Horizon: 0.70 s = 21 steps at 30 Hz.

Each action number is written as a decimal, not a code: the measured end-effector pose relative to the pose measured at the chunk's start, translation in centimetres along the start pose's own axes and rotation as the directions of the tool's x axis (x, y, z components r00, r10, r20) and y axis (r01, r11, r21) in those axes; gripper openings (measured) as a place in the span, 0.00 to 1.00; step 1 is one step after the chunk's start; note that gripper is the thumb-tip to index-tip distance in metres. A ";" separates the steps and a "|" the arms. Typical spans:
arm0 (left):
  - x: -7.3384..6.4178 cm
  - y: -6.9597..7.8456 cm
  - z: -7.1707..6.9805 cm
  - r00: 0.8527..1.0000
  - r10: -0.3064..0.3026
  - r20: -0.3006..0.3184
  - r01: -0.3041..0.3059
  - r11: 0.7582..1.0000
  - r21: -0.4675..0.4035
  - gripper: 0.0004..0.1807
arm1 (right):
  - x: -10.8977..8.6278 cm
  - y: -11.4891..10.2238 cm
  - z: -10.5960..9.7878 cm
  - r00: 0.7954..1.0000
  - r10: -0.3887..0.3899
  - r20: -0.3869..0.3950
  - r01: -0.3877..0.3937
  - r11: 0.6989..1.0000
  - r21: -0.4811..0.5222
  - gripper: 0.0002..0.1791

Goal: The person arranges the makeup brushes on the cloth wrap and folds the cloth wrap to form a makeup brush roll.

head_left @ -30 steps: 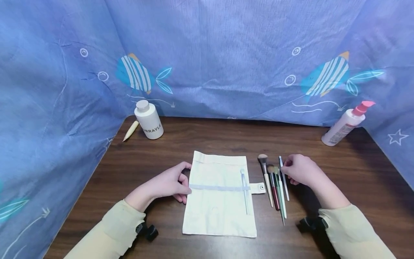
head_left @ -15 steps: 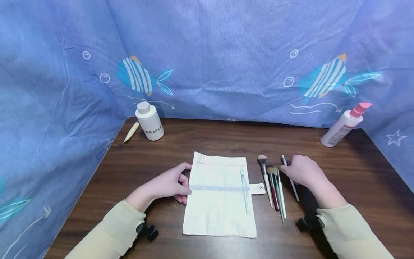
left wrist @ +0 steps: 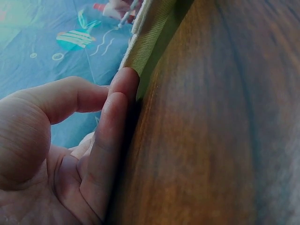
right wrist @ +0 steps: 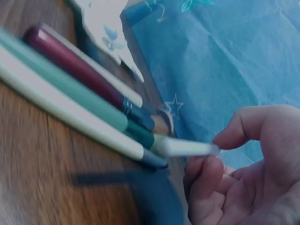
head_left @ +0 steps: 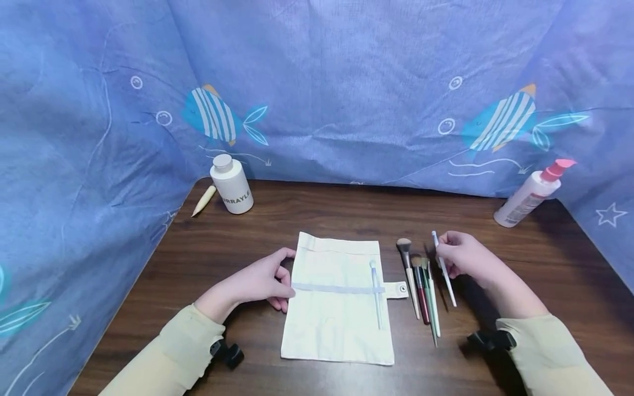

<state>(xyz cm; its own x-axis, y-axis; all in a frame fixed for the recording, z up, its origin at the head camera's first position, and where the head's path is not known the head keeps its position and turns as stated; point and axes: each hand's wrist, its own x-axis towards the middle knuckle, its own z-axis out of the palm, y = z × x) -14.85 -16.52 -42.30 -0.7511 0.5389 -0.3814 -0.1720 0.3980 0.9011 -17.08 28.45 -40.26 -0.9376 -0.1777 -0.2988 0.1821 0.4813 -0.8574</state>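
Observation:
A cream fabric brush roll [head_left: 337, 324] lies unfolded, with one slim makeup brush [head_left: 376, 297] tucked under its pale blue elastic band. My left hand [head_left: 257, 278] pinches the roll's left edge between thumb and fingers, seen close in the left wrist view. My right hand [head_left: 465, 256] pinches a thin white makeup brush [head_left: 447, 278], lifted off the table and casting a shadow. Just left of it lie several other brushes: a large one with a white handle [head_left: 410, 275], a dark red one [head_left: 422, 300] and green ones [right wrist: 89, 84].
A white bottle [head_left: 231, 187] stands at the back left beside a pale yellow pointed stick [head_left: 203, 201]. At the back right is a pump bottle [head_left: 527, 195] with a pink top. The roll's snap tab [head_left: 397, 290] reaches toward the loose brushes. Blue curtain [head_left: 337, 99] surrounds the wooden table.
My right hand has drawn the thin white brush away from the others and raised it off the table. The left hand stays at the roll's edge.

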 end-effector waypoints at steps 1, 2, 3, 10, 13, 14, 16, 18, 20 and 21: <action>0.0 0.0 0.0 1.000 0.002 -0.003 -0.002 1.000 0.001 0.46 | -0.1 -0.2 0.0 1.000 -0.013 0.011 0.012 0.999 0.048 0.08; 0.0 0.1 0.0 1.000 0.003 -0.005 -0.003 1.000 0.001 0.47 | -0.2 -0.3 0.1 0.999 -0.025 0.021 0.023 0.996 0.092 0.08; 0.0 0.1 0.0 1.000 0.003 -0.007 -0.003 1.000 0.002 0.47 | -0.3 -0.5 0.1 0.999 -0.039 0.030 0.035 0.991 0.127 0.08; 0.0 0.0 0.0 1.000 -0.003 0.002 0.003 1.000 0.007 0.47 | 0.0 -1.2 0.8 0.991 -0.128 0.045 0.109 0.948 0.300 0.02; -0.1 0.0 0.0 1.000 0.004 -0.005 -0.004 1.000 0.005 0.48 | 0.5 -2.0 1.5 0.986 -0.159 0.049 0.132 0.926 0.354 0.02; -0.1 0.0 0.0 1.000 0.003 -0.004 -0.003 1.000 0.003 0.48 | 0.6 -2.3 1.8 0.986 -0.159 0.052 0.130 0.921 0.367 0.02; -0.1 0.0 0.1 1.000 -0.003 0.002 0.003 1.000 0.000 0.48 | 0.9 -2.9 2.5 0.985 -0.160 0.065 0.125 0.922 0.367 0.02; -0.2 0.0 0.1 1.000 -0.006 0.007 0.006 1.000 -0.001 0.48 | 1.3 -3.6 3.2 0.984 -0.159 0.082 0.120 0.927 0.354 0.02; -0.2 0.0 0.1 1.000 0.000 0.004 0.001 1.000 -0.002 0.48 | 1.8 -4.2 4.0 0.983 -0.163 0.089 0.125 0.934 0.335 0.01; -0.2 0.1 0.1 1.000 0.002 0.000 -0.002 1.000 -0.002 0.48 | 2.0 -4.6 4.4 0.982 -0.167 0.092 0.128 0.936 0.327 0.01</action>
<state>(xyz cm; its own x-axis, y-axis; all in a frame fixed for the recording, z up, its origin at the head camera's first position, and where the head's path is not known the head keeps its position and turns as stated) -14.69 -16.54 -42.20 -0.7517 0.5396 -0.3791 -0.1711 0.3955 0.9024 -18.51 22.10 -38.82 -0.9236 -0.3337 -0.1889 0.1469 0.1471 -0.9781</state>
